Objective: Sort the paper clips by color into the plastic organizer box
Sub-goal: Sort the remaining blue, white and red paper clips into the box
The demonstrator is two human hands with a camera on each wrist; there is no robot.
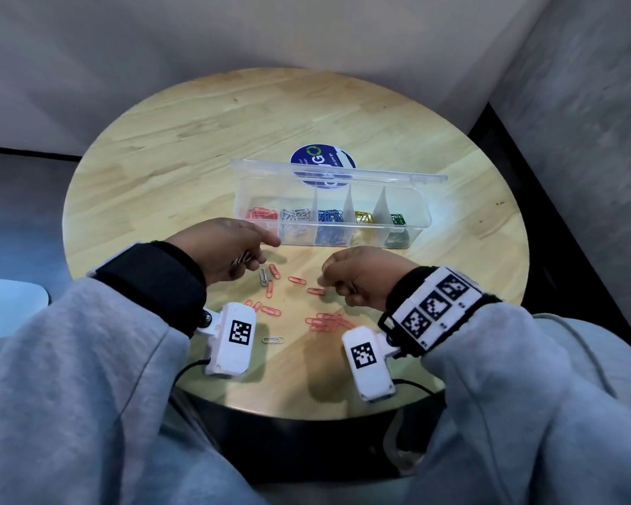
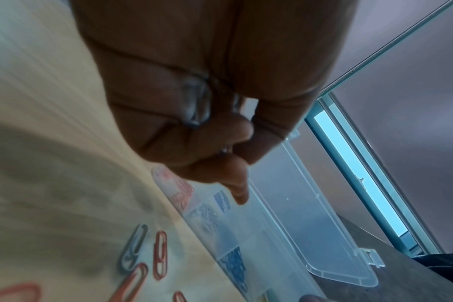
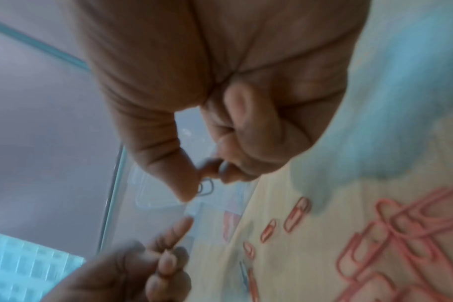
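The clear organizer box (image 1: 421,222) stands open mid-table, holding red, silver, blue, yellow and green clips in separate compartments. My left hand (image 1: 252,255) hovers just in front of its left end, fingers curled round a few silver clips (image 2: 195,106), index finger pointing at the box. My right hand (image 1: 330,282) is low over the table, thumb and forefinger pinching a grey clip (image 3: 206,188). Loose red clips (image 1: 296,280) lie scattered between the hands, with a red pile (image 1: 328,321) near the right wrist. A silver clip (image 1: 262,277) and a white clip (image 1: 273,339) also lie loose.
The box lid (image 1: 343,173) stands tilted open behind the compartments, over a round blue sticker (image 1: 319,158). The round wooden table (image 1: 183,147) sits in a corner between grey walls. Its front edge is close to my wrists.
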